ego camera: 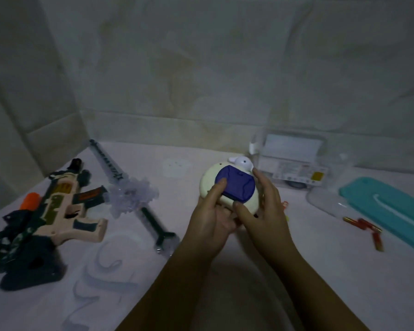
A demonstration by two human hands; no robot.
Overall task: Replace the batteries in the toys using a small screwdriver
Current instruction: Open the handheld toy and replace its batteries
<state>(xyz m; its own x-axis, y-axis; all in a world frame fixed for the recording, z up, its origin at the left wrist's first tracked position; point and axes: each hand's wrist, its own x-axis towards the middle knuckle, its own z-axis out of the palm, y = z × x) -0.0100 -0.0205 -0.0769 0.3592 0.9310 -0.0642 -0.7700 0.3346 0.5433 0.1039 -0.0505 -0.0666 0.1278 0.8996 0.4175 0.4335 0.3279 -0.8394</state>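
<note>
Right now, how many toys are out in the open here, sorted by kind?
Toy gun: 1
Toy sword: 1
Round cream toy: 1
Total: 3

One wide-angle view, worn on the person's head, looks forward and down across the worktop to the wall behind. The left hand and right hand, holding the cream toy, sit close at centre. The toy gun lies far left and the teal mat far right.
</note>
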